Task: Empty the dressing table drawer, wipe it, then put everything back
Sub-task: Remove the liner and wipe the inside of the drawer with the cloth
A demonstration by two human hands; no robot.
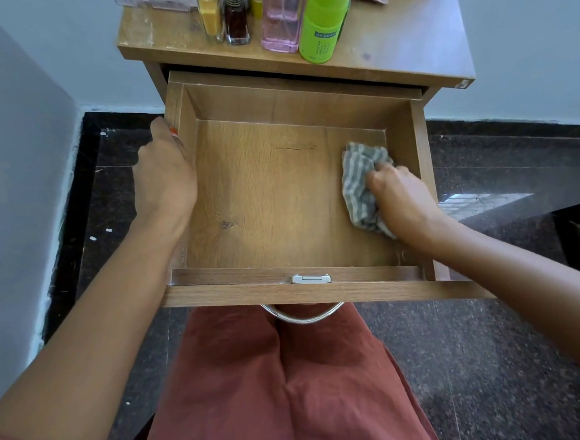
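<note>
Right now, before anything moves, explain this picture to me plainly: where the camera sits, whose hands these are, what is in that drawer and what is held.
There is no machine here: a person works with bare hands, and the one camera sits on their head, looking forward and down. The drawer is pulled out above the person's lap and contains only a striped grey cloth. The right hand bunches that cloth in its grip against the drawer floor, near the right wall. The left hand holds the drawer's left wall. On the table top behind stand a yellow bottle, a dark bottle, a pink bottle and a green bottle.
</note>
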